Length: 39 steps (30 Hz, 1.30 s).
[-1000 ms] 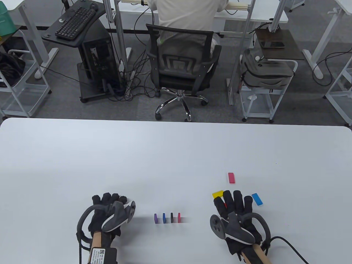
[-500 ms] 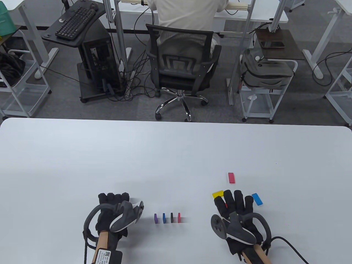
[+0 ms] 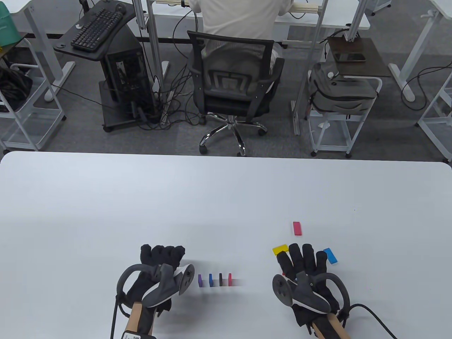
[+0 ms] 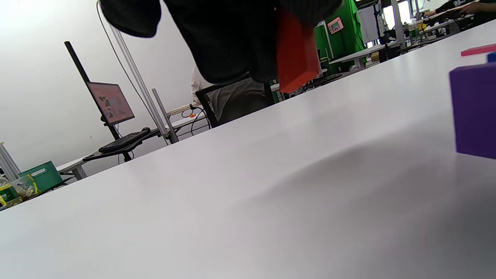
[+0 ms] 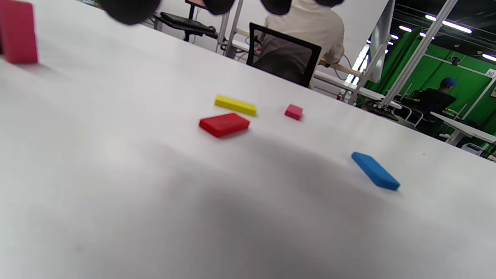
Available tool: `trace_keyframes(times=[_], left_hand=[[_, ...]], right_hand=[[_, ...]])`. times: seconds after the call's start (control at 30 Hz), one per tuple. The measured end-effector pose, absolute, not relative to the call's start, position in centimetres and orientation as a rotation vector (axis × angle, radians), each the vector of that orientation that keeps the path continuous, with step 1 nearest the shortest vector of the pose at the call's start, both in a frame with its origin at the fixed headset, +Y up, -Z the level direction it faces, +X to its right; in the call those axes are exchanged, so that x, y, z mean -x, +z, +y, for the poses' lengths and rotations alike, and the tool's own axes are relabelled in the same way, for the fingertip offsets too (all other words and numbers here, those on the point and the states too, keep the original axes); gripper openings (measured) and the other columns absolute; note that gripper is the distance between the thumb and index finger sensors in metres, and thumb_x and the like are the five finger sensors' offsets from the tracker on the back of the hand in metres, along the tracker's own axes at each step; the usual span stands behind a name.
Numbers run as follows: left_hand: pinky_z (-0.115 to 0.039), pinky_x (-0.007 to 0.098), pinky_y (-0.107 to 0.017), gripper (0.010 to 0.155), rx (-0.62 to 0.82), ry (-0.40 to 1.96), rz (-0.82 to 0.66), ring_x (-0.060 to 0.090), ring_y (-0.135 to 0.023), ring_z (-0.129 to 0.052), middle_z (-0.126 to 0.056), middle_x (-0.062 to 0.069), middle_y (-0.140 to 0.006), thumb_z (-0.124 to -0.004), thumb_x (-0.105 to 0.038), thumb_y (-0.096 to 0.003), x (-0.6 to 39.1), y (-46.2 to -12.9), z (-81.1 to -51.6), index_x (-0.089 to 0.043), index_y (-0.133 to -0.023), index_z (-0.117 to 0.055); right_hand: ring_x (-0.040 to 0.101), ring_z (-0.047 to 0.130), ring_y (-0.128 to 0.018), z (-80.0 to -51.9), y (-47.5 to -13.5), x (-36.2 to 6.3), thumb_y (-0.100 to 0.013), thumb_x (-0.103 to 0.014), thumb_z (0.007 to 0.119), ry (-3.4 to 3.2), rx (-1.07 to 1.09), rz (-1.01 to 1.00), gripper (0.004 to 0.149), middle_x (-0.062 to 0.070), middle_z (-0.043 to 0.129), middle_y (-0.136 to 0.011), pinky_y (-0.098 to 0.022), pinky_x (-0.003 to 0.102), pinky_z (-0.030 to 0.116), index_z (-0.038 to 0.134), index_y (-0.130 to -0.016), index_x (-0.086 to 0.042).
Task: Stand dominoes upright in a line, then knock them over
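While the left hand (image 3: 160,272) pinches an orange domino (image 4: 295,54) to extend the row (image 3: 214,279) at lower centre, the right hand (image 3: 303,272) rests flat, fingers spread.

Black knit sensor gloves on both my hands, left hand (image 3: 160,261) & right hand (image 3: 303,265). Each has a dark grey tracker w/ white trim, a ring loop and round button pad strapped on its back. Tan wrist pieces below; black cable off the right, QR label on left.
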<state>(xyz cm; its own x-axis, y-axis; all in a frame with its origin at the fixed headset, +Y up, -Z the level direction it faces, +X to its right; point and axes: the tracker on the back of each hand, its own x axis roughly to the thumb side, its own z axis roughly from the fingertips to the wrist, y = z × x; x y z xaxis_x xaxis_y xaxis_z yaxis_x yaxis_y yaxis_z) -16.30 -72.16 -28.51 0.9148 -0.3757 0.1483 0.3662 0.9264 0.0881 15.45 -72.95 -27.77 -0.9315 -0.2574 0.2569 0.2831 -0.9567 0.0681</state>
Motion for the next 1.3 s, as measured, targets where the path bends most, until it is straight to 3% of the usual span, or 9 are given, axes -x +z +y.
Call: trace_keyframes(times=[0.53, 0.8, 1.3], left_hand=[[-0.06, 0.054, -0.078, 0.042, -0.041, -0.223, -0.215, 0.009, -0.097, -0.083, -0.08, -0.016, -0.102, -0.076, -0.044, -0.0454, 16.2, -28.4, -71.6, -0.048, -0.086, -0.069], [-0.059, 0.054, -0.079, 0.062, -0.029, -0.29, -0.233, 0.005, -0.1, -0.082, -0.083, -0.024, -0.099, -0.079, -0.048, -0.043, 15.5, -28.8, -73.1, -0.047, -0.101, -0.059], [-0.06, 0.053, -0.079, 0.065, -0.007, -0.245, -0.253, -0.003, -0.096, -0.086, -0.085, -0.03, -0.095, -0.081, -0.053, -0.0385, 15.4, -28.9, -74.0, -0.049, -0.1, -0.059]], right_hand=[[0.062, 0.021, -0.105, -73.0, -27.8, -15.4, -0.063, -0.049, 0.053, -2.833, 0.364, -0.155, 0.07, 0.028, 0.021, -0.122, -0.068, 0.076, 0.022, 0.025, -0.118, -0.015], [0.062, 0.022, -0.105, -73.0, -27.7, -15.4, -0.063, -0.049, 0.053, -2.828, 0.366, -0.162, 0.07, 0.027, 0.021, -0.122, -0.068, 0.076, 0.022, 0.025, -0.118, -0.015], [0.062, 0.021, -0.105, -73.1, -27.7, -15.1, -0.063, -0.049, 0.053, -2.812, 0.372, -0.178, 0.07, 0.028, 0.021, -0.122, -0.068, 0.076, 0.021, 0.025, -0.118, -0.015]])
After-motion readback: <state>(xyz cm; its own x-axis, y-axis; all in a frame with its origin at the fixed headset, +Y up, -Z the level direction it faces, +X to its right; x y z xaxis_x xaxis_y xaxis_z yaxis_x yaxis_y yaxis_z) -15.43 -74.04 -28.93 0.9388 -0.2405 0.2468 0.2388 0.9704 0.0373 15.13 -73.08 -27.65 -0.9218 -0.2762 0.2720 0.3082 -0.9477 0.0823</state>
